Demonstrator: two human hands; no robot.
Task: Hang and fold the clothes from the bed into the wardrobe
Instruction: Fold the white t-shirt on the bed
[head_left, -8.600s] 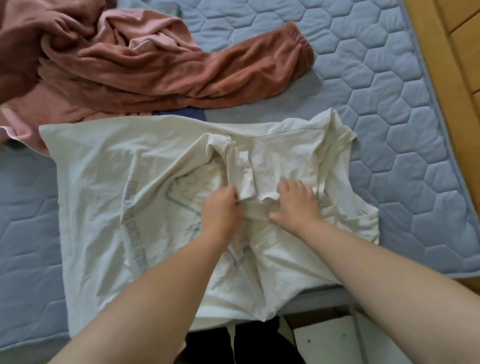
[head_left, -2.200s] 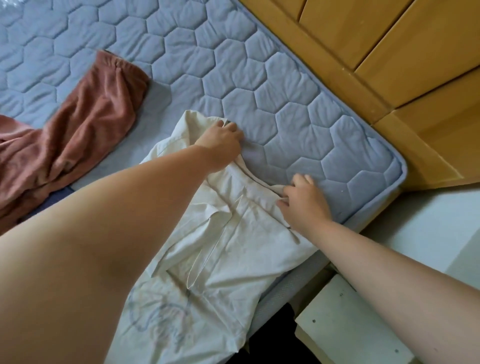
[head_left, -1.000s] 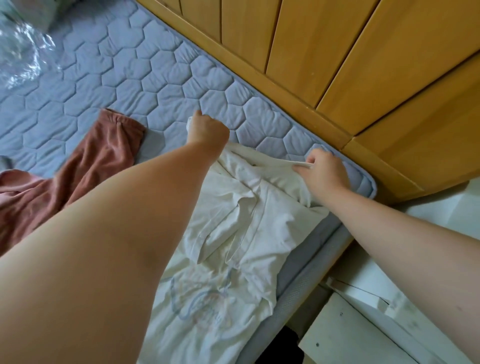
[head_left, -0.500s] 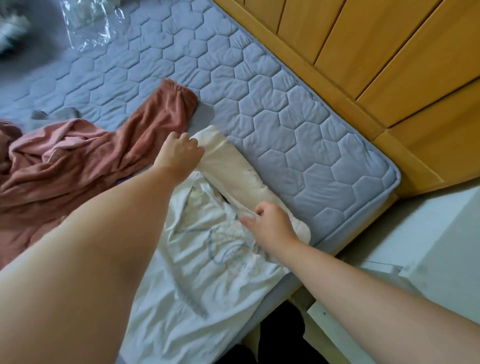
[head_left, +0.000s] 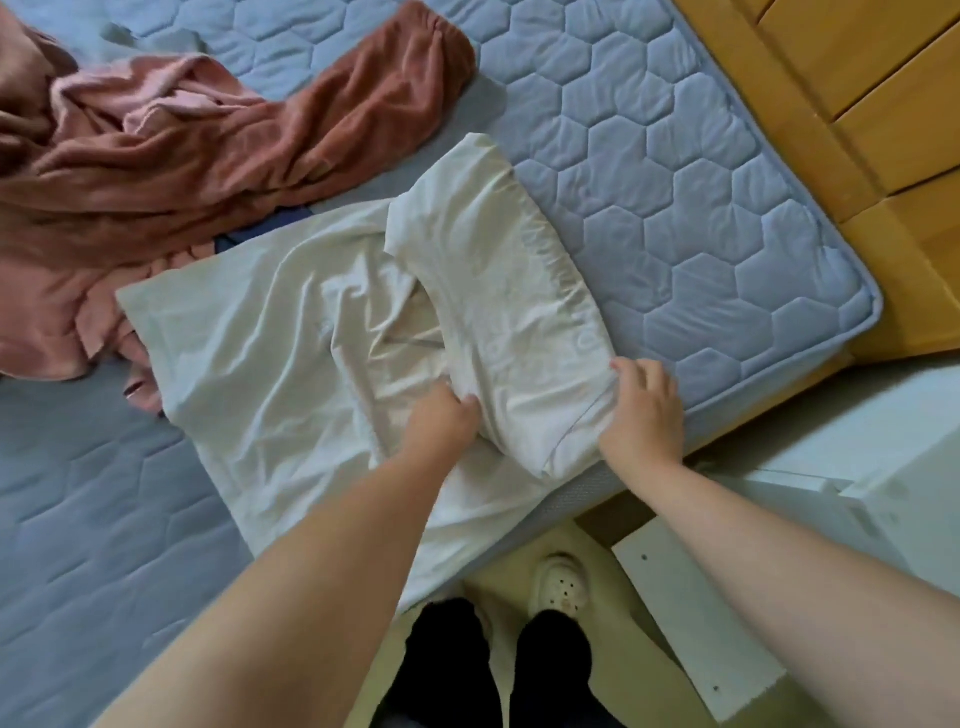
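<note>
Left grip (head_left: 441, 421) & right grip (head_left: 644, 410) have both come down from the far end of the fold to its near end vs. half a sec ago, and the folded panel (head_left: 498, 291) of the white T-shirt (head_left: 291, 364) lies wider and flatter. Left grip pinches the panel's near-left corner, thumb on top. Right grip has its fingers curled over the near-right edge. Both hold cloth, neither is free.

The shirt sits on the bed (head_left: 701, 234), at the bed's near edge close to its near-right corner, w/ the hem end hanging off that edge. A pink garment (head_left: 182, 156) is heaped farther in on the bed and touches the shirt's far-left corner. A wood-panelled unit (head_left: 857, 78) runs along the bed's right side, prob. the wardrobe.

Risks, as I judge them:
- The overhang is the main one. Any pull toward the body could drag the whole shirt off the bed's near edge, b/c a good part of it already hangs free.
- Cloth is bunched under the panel's left side. Pressing down now would lock in creases, and the stack could end up lopsided.
- If the two grips move unevenly, the panel skews or flips open.
- Folding the other side over may catch the pink garment, since the two touch.
</note>
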